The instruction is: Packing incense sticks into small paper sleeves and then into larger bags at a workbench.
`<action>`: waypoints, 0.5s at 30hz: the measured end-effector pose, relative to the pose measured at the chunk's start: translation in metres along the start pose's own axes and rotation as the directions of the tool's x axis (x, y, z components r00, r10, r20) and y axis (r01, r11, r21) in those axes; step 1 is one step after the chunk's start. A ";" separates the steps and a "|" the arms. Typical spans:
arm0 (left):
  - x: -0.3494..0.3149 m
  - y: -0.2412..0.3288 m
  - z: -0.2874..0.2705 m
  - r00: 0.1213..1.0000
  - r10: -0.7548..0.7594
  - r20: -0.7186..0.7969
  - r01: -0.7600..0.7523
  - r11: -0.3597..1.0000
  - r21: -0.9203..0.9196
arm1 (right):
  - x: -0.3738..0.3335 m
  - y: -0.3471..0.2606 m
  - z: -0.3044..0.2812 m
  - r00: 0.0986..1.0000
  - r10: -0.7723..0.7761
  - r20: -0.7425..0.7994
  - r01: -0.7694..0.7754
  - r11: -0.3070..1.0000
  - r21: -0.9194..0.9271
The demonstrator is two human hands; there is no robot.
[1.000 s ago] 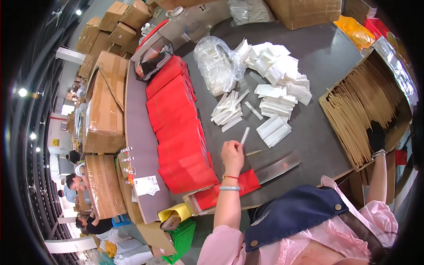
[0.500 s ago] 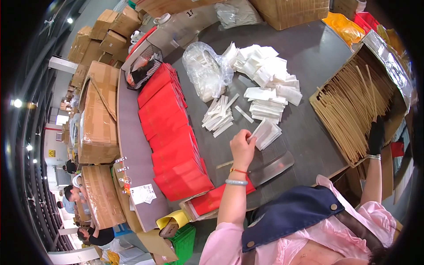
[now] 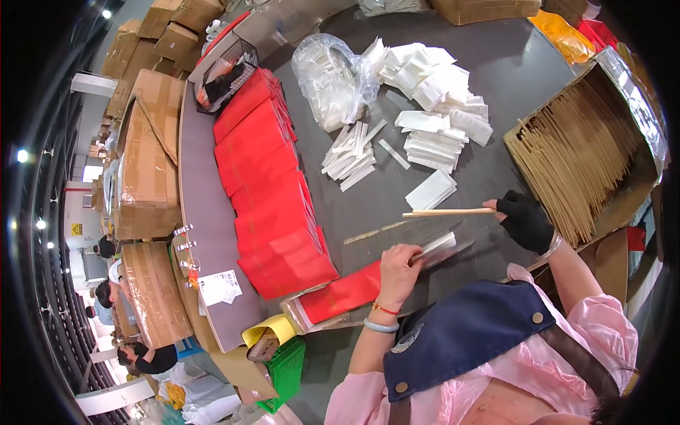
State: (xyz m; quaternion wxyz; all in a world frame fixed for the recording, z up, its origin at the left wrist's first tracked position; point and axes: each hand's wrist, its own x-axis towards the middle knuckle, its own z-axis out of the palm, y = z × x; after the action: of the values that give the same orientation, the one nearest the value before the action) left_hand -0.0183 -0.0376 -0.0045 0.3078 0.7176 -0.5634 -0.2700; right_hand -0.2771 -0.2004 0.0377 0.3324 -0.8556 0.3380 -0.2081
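Note:
My left hand [image 3: 399, 273], a red cord and a pale bangle at its wrist, is closed with the fingertips on a white paper packet [image 3: 439, 244]. That packet lies at the clear plastic end of a long sleeve holding a red packet [image 3: 343, 294]. In its black fingerless glove, my right hand [image 3: 525, 225] pinches a few thin wooden sticks [image 3: 450, 212], pointing left above the table. Just beyond them lies a small stack of white packets [image 3: 431, 190]. A carton of long wooden sticks [image 3: 567, 170] stands to the right.
Several piles of red packets [image 3: 265, 205] line the table's left side. Farther back are white packets [image 3: 433, 145], narrow white strips [image 3: 350, 156] and a clear plastic bag [image 3: 329, 85]. A wire basket [image 3: 225, 78] stands at the far left; large cartons [image 3: 149, 156] are beyond the table.
My right hand has come out of the stick carton, moving left with sticks. My left hand has moved down from the white stack to the clear sleeve, carrying a white packet. The view has shifted slightly.

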 end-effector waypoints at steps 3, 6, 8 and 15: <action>-0.003 -0.002 0.003 0.999 -0.020 -0.050 0.017 0.999 -0.051 | -0.003 0.004 0.001 1.000 0.002 -0.003 -0.002 1.000 -0.009; -0.001 0.003 0.004 0.984 -0.159 -0.082 0.137 0.964 -0.227 | -0.007 0.007 0.002 0.999 0.043 -0.004 -0.043 0.999 -0.014; 0.014 0.002 0.002 0.980 -0.088 -0.177 0.058 0.984 -0.168 | -0.009 0.007 0.003 0.997 0.076 0.005 -0.076 0.997 -0.028; 0.046 -0.020 -0.006 0.980 -0.030 -0.199 0.034 0.999 0.016 | -0.009 0.012 0.001 0.991 0.136 -0.017 -0.136 0.990 -0.031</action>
State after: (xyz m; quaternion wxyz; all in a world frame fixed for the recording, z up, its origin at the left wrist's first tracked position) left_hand 0.0091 -0.0776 -0.0172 0.3510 0.7529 -0.5209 -0.1965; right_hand -0.2874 -0.2002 0.0272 0.3293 -0.8342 0.4014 -0.1858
